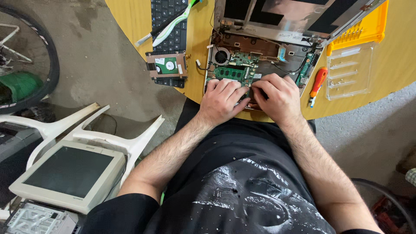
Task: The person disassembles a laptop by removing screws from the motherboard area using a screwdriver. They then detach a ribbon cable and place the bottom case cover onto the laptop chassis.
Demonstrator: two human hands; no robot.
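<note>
Left hand (pixel 223 99), right hand (pixel 277 96): fingers curled, pressing opened laptop (pixel 260 65); long axis left-right.

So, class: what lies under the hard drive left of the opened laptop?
The hard drive rests on a black keyboard, whose keys show above and below it. The keys directly beneath are covered. A toothbrush lies across the keyboard's upper part.

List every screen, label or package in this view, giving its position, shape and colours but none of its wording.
Old monitor: lower left on a white chair, beige frame, dark blank screen.
Hard drive: on the keyboard, rectangular, green-and-white label.
Screw case: upper right, yellow tray, clear lid.
</note>
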